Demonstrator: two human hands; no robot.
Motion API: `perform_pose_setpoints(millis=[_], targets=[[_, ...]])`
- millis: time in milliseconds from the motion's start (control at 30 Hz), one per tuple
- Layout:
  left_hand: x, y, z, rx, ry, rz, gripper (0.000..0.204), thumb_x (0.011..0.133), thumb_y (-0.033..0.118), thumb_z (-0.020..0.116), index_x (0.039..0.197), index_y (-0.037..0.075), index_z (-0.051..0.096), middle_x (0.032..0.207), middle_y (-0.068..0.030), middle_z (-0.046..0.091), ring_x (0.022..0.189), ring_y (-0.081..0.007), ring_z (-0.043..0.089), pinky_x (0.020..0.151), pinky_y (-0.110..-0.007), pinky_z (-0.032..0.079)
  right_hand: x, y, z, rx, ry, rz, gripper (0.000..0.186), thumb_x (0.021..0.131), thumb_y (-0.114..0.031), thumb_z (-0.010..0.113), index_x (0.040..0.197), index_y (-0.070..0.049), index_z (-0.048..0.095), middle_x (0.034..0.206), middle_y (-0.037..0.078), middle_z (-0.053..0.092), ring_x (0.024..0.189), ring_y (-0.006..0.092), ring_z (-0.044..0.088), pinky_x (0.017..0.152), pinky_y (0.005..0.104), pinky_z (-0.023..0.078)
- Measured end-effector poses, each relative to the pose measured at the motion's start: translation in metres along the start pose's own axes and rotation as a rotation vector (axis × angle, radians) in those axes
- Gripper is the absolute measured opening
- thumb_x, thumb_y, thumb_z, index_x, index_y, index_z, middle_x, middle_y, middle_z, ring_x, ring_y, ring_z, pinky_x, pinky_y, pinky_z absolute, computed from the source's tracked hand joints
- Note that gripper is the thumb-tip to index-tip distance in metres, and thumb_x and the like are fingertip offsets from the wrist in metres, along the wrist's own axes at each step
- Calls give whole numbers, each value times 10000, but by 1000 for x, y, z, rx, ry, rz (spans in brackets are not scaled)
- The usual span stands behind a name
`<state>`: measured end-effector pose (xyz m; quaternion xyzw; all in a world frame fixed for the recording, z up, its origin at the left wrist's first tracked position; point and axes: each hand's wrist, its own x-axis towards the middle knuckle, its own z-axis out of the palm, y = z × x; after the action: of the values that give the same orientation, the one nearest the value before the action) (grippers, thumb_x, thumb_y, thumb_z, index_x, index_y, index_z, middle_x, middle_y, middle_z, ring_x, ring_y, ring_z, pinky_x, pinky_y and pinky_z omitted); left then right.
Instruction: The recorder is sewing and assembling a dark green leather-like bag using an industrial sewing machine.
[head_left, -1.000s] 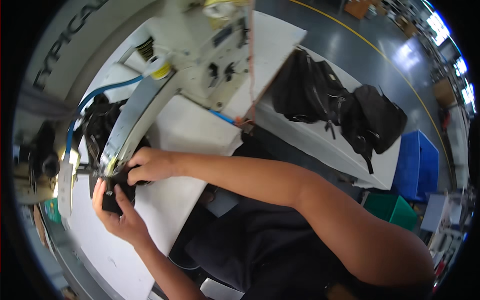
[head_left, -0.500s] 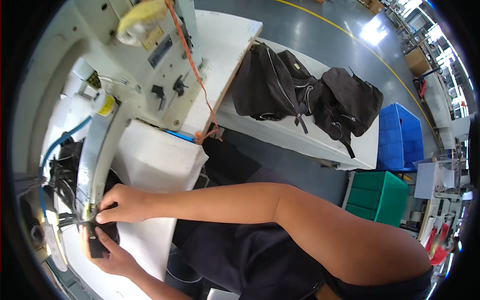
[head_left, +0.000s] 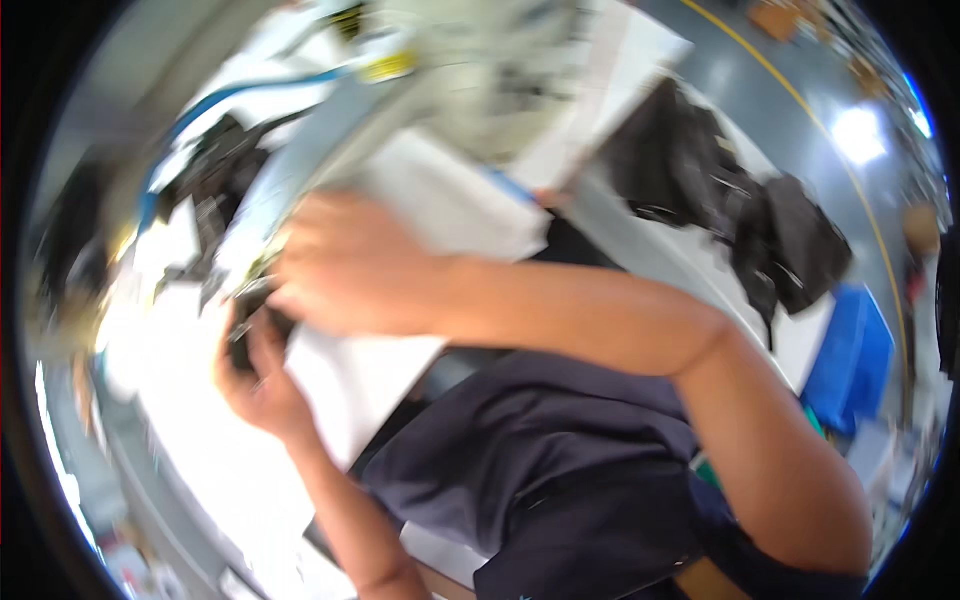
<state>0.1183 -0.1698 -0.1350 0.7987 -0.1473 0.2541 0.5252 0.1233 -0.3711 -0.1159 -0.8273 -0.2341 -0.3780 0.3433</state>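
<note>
My left hand (head_left: 258,380) grips a small black piece of work (head_left: 247,330) below the stitching end of the sewing machine arm (head_left: 300,150). My right hand (head_left: 335,265) reaches over that end, just above the left one, with curled fingers smeared by motion; what they hold, if anything, is unclear. More black fabric (head_left: 215,180) is bunched left of the arm. A blue hose (head_left: 225,92) runs along it, and the white table (head_left: 210,460) spreads beneath my hands.
Two black bags (head_left: 680,170) lie on a white side table (head_left: 800,360) to the right, beside a blue bin (head_left: 850,360) with a partly hidden green bin (head_left: 810,425). The grey floor (head_left: 780,60) with a yellow line is beyond, and cardboard boxes (head_left: 775,18) stand farther off.
The view has swung and blurred. My right hand has risen from the black piece toward the machine arm and appears larger. My left hand stays round the piece.
</note>
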Motion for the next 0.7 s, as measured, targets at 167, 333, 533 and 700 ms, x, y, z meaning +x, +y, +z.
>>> perform_pose_setpoints(millis=[167,333,533,700], targets=[[10,34,4,279,113,399,335,916,0,761,1236,11,661,1251,-169,676,1175,-277,647,1039,-379,490,24,-13,-39,69,-144,-93,148,835,-182,792,925,-101,708,942,2,707,870,250,605,782,378,507],[11,39,8,330,142,437,400,848,-76,737,1234,4,666,1259,-181,664,1158,-340,654,1009,-412,522,31,-10,-39,22,-203,-56,120,868,-172,725,958,-98,693,803,4,653,857,228,569,850,397,439],[6,37,15,352,185,382,364,872,-38,766,1220,15,669,1271,-169,683,1160,-310,662,1014,-390,514,48,-17,-29,4,-110,-12,317,843,-159,714,1145,-67,726,770,7,637,817,202,556,862,378,402],[8,39,18,289,194,352,398,871,-33,773,1250,14,658,1242,-163,691,1135,-300,670,997,-387,519,61,-12,-33,52,-273,72,302,857,-160,690,1134,-46,728,770,30,662,844,224,591,960,397,388]])
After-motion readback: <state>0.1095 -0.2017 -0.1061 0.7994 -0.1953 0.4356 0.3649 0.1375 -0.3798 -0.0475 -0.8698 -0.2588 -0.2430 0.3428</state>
